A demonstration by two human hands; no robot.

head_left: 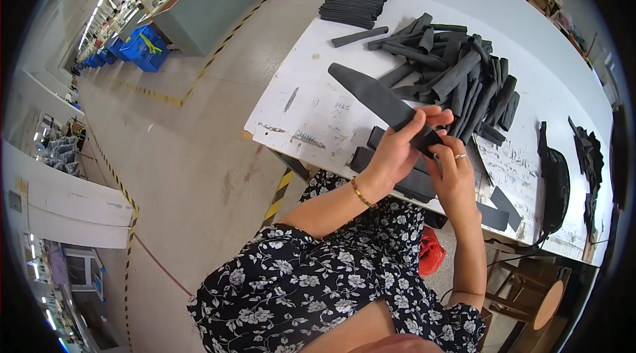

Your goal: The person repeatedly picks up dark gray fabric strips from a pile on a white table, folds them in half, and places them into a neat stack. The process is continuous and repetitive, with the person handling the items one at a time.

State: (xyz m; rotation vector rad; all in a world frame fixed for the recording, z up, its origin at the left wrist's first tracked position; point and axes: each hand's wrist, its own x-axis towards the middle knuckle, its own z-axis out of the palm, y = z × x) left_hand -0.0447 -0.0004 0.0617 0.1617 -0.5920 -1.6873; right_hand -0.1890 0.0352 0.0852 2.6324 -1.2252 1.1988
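A long black fabric piece [377,97] with a tapered far end is held up over the front of the table. My left hand [400,147] grips it near its close end, thumb on top. The fingertips of my right hand [454,164], which wears a ring, pinch the near end. Below and between the hands, several flat black pieces [416,181] lie along the table's front edge, partly hidden by my left hand. Just beyond is a loose heap of rolled or folded black fabric pieces [457,65].
The white table [278,109] has worn, marked patches. A neat black stack [355,0] stands at its far left corner. A black pouch-like item [554,189] and dark strips [590,169] lie at right. A wooden stool [531,293] is below right; blue crates [145,49] stand across the aisle.
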